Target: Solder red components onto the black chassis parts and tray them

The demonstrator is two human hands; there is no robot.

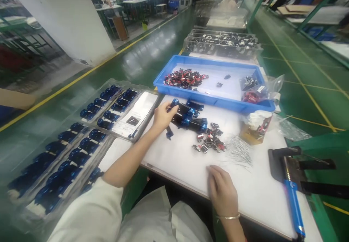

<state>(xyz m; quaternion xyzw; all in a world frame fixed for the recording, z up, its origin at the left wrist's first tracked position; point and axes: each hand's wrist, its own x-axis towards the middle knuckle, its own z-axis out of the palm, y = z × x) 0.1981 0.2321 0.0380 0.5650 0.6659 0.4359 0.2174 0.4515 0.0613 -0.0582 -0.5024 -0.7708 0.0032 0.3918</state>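
My left hand (164,115) reaches over the white tabletop, its thumb and fingers closed on the end of a blue-and-black part (178,109). More blue-and-black parts (197,124) lie in a group beside it, and a small dark blue piece (169,133) sits just below. Close to the front edge, my right hand (223,189) rests on the table with its fingers stretched out and holds nothing I can see. A loose pile of small red, black and silver pieces (209,140) lies beyond it, beside thin silvery pins (241,153).
Clear trays (139,134) of blue-black parts stand at the left. Behind the work is a blue bin (218,98) with small parts and bags. A cardboard box (252,134) stands at right, near a black stand (282,164) and a blue-handled tool (294,205).
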